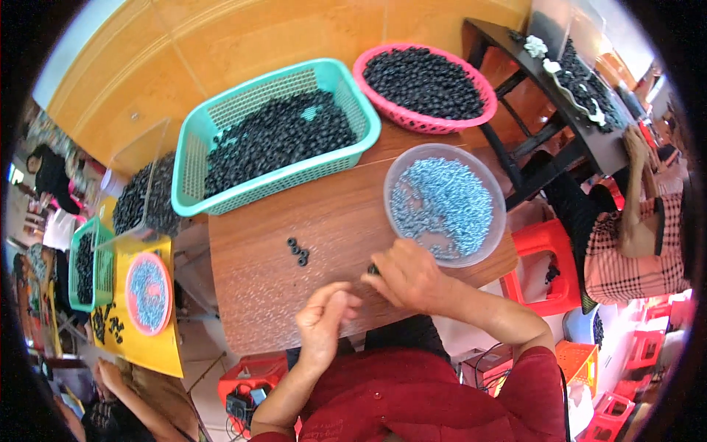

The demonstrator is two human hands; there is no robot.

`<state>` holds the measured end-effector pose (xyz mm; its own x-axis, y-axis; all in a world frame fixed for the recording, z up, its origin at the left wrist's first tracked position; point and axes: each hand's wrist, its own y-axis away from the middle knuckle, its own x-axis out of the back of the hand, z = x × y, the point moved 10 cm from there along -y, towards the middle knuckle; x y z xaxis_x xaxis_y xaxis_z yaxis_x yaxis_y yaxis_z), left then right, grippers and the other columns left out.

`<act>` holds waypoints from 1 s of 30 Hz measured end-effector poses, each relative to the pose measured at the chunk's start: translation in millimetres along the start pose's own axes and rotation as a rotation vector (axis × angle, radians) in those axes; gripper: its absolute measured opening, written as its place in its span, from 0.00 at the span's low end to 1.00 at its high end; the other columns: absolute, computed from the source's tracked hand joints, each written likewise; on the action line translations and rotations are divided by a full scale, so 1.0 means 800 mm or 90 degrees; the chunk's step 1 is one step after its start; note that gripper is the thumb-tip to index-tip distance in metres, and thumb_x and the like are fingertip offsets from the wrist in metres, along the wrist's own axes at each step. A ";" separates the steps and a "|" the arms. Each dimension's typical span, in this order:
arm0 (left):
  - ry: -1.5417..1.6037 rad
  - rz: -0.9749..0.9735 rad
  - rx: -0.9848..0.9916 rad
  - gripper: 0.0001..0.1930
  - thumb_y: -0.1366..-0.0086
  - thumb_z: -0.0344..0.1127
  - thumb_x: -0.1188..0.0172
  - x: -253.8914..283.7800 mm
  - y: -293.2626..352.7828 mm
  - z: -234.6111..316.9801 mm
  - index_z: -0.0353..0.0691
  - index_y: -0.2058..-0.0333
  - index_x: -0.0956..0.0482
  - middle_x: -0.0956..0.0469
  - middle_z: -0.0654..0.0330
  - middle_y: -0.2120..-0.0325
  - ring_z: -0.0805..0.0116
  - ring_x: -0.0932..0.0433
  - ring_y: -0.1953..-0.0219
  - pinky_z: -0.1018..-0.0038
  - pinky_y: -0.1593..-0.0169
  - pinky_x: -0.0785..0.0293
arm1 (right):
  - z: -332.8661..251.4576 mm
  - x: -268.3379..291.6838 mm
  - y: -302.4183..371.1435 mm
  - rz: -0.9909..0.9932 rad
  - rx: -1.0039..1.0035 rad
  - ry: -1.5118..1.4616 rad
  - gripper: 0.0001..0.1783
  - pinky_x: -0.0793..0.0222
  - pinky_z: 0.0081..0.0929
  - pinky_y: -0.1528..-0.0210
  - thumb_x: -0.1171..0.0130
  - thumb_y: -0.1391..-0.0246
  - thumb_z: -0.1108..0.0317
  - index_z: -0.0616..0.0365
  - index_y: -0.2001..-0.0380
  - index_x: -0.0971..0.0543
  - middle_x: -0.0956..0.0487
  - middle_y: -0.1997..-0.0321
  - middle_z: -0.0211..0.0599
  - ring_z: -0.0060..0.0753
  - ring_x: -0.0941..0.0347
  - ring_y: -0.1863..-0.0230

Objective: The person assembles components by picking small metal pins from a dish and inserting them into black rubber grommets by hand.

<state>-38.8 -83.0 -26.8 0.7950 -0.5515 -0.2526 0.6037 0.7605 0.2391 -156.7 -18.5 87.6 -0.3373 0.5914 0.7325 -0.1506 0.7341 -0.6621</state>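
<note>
My right hand (pixel 409 276) is closed in a pinch just below the round translucent bowl (pixel 392 221). A small black piece (pixel 373 269) shows at its fingertips. To its left, over the near part of the table, my left hand (pixel 324 320) is curled with its thumb against the fingers; whether anything is inside is hidden, and its fingertips are slightly blurred. Several small black ring-like pieces (pixel 298 252) lie in a loose group on the brown tabletop (pixel 258 302), beyond my left hand. Many tiny light-blue metallic pieces (pixel 449 195) fill much of the bowl.
A teal basket (pixel 280 173) of black pieces stands at the table's far side, with a pink basket (pixel 412 118) of similar pieces beside it. At left, a yellow table (pixel 158 353) bears more containers. People sit on both sides; a red stool (pixel 556 295) is at right.
</note>
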 end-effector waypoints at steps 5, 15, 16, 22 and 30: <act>-0.032 0.060 -0.151 0.11 0.34 0.31 0.44 0.047 -0.017 0.046 0.31 0.56 0.25 0.20 0.57 0.71 0.78 0.26 0.74 0.83 0.69 0.29 | 0.101 0.067 -0.038 0.085 -0.138 0.134 0.14 0.32 0.35 0.72 0.34 0.55 0.69 0.63 0.65 0.24 0.25 0.73 0.42 0.43 0.28 0.73; -0.138 0.164 -0.161 0.13 0.36 0.31 0.42 0.093 -0.045 0.064 0.30 0.55 0.26 0.22 0.60 0.71 0.78 0.27 0.72 0.83 0.68 0.30 | 0.328 0.108 -0.101 0.042 -0.351 0.312 0.15 0.28 0.41 0.63 0.37 0.57 0.62 0.63 0.68 0.20 0.21 0.70 0.51 0.49 0.22 0.66; -0.150 0.169 -0.178 0.13 0.37 0.30 0.42 0.097 -0.047 0.069 0.30 0.55 0.26 0.22 0.61 0.71 0.78 0.27 0.72 0.82 0.68 0.30 | 0.358 0.120 -0.107 -0.026 -0.446 0.339 0.23 0.28 0.40 0.57 0.36 0.58 0.62 0.61 0.58 0.22 0.20 0.63 0.52 0.48 0.23 0.59; -0.374 0.214 -0.297 0.13 0.41 0.23 0.42 0.121 -0.076 0.090 0.38 0.57 0.22 0.22 0.62 0.70 0.75 0.25 0.70 0.77 0.65 0.28 | 0.301 0.108 -0.121 0.114 -0.271 0.329 0.24 0.30 0.47 0.57 0.38 0.56 0.64 0.62 0.54 0.26 0.21 0.67 0.54 0.56 0.24 0.61; -0.783 -0.022 -0.518 0.17 0.49 0.19 0.46 0.040 -0.101 0.107 0.44 0.62 0.18 0.25 0.57 0.72 0.58 0.26 0.66 0.66 0.61 0.29 | 0.186 0.061 -0.050 0.045 -0.265 0.052 0.10 0.29 0.38 0.60 0.39 0.56 0.74 0.63 0.66 0.21 0.21 0.70 0.45 0.47 0.24 0.64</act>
<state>-56.6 -191.4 25.8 0.5830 -0.1942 0.7889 0.7539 0.4911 -0.4363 -305.7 -68.8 126.1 -0.2566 0.6567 0.7091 0.2633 0.7534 -0.6025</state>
